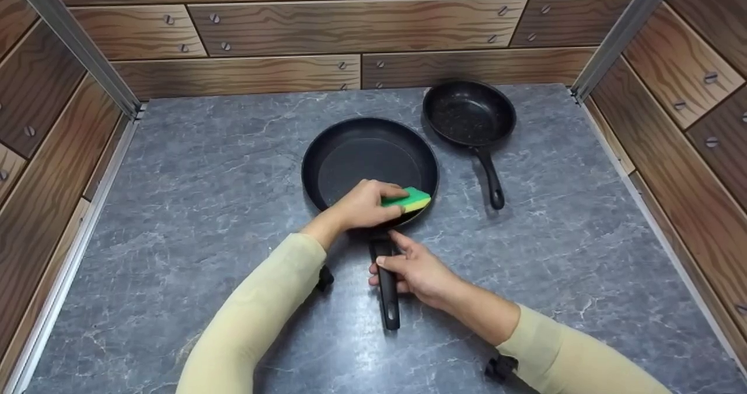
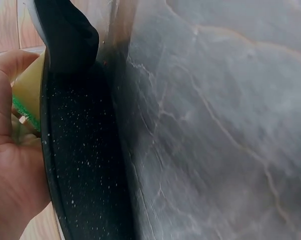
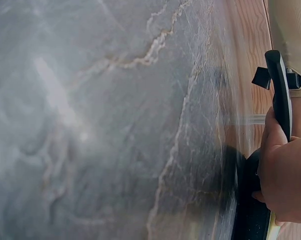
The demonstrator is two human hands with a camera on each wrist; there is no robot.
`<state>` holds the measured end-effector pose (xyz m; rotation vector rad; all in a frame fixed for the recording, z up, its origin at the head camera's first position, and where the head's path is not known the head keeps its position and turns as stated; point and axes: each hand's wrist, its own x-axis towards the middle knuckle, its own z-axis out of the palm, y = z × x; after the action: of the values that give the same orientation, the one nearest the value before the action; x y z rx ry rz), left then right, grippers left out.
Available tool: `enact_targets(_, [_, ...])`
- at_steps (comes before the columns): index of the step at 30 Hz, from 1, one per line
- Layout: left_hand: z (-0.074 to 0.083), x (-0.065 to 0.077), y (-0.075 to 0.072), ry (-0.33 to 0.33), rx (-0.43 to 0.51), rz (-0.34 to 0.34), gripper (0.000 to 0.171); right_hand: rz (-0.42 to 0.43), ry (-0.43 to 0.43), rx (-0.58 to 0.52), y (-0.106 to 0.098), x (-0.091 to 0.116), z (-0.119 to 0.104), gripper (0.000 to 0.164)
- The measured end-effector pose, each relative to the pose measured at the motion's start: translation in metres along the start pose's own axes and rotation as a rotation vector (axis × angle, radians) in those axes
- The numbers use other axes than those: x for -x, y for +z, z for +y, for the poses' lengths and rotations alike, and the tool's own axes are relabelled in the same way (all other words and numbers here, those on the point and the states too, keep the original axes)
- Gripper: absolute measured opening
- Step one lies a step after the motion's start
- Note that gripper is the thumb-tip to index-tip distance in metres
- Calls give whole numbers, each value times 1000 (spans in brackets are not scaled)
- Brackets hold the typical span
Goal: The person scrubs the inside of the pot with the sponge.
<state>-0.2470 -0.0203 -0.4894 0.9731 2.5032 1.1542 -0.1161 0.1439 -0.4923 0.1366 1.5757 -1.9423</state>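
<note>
Black frying pan (image 1: pixel 367 160) sits near the middle of the tabletop (image 1: pixel 222 178), its rim well apart from both side edges, with a broad stretch of grey, veined surface running out to the left. The left hand (image 1: pixel 367 204) reaches over the near rim and pinches a green and yellow sponge (image 1: pixel 416 198) between thumb and fingers, inside the pan at its near right edge; the left wrist view shows the pan's outer side, speckled white, just beside that hand. The right hand (image 1: pixel 423 274) holds the pan's handle (image 1: pixel 388 295), thumb on top and fingers under it, with the forefinger stretched out toward the rim. The handle points toward the person, its end sticking out past the grip. Behind and to the right is a smaller black pan (image 1: pixel 470 114), its far rim close to the back edge and its own handle (image 1: pixel 491 181) angled toward the near right. Only a thin strip of tabletop parts the two rims, while more room lies between the smaller pan and the right edge. Wood-patterned walls (image 1: pixel 350 26) stand along the back and both sides, and pale sleeves (image 1: pixel 257 312) cover the forearms.
</note>
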Motion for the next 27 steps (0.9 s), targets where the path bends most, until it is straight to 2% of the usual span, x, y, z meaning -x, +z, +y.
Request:
enact_targets(7, [0,-8,5,-17,33,21,44,-9,11,16,0,0,-1,89])
enact_targets(18, [3,-8,-6,-46,-55,-133,57,-17,8,17,-1,0,-3,89])
enact_targets(27, [1,-16,-5,-42,-11,-130,53,-25,10,28,-1,1,-3,89])
